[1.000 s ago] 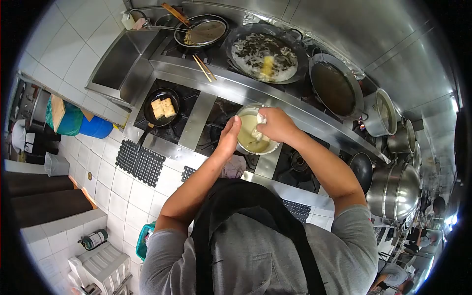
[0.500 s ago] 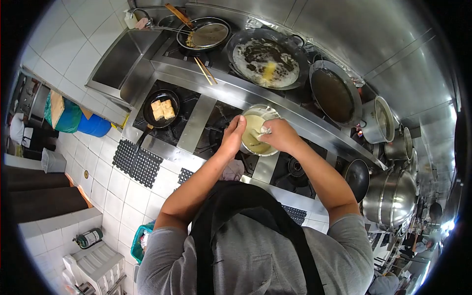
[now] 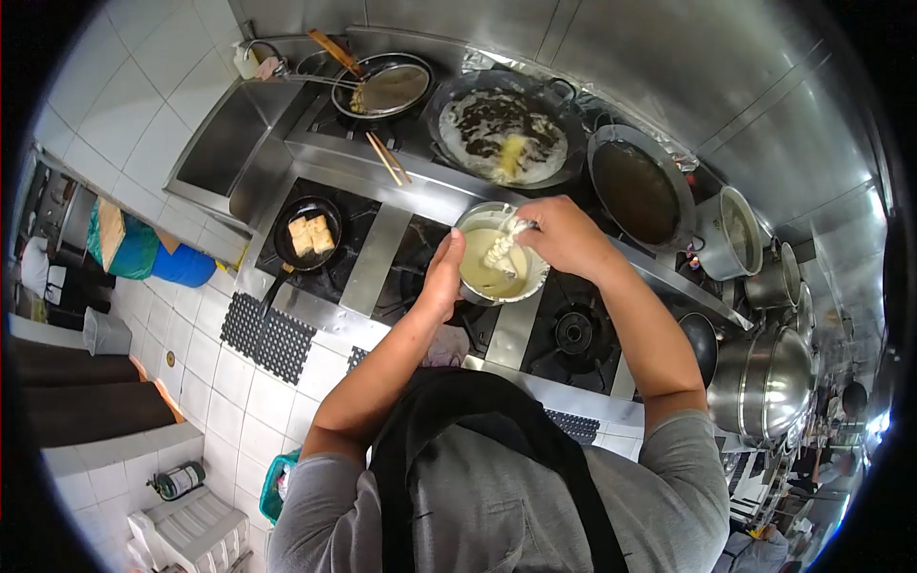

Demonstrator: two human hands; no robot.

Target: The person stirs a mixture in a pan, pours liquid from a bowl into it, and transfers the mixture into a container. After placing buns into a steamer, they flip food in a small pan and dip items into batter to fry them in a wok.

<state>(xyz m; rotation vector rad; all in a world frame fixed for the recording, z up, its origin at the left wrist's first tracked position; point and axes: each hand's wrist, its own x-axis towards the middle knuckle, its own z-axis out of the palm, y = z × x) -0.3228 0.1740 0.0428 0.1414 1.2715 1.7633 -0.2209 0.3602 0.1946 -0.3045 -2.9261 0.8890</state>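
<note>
My left hand grips the left side of a metal bowl, which is held above the stove. Pale, creamy batter lies inside it. My right hand pinches one end of a long, lumpy, batter-coated piece of food over the bowl. What lies under the coating is hidden. Just beyond the bowl, a large wok holds bubbling oil with a yellow, blurred piece frying in it.
At left, a black frying pan holds browned blocks. Chopsticks rest on the ledge behind. A strainer lies across another pan. To the right stand a second wok of dark liquid and a tall pot.
My right hand has risen from the bowl, lifting the batter-coated piece into view. My left hand stays on the bowl. The whole view has shifted slightly.
</note>
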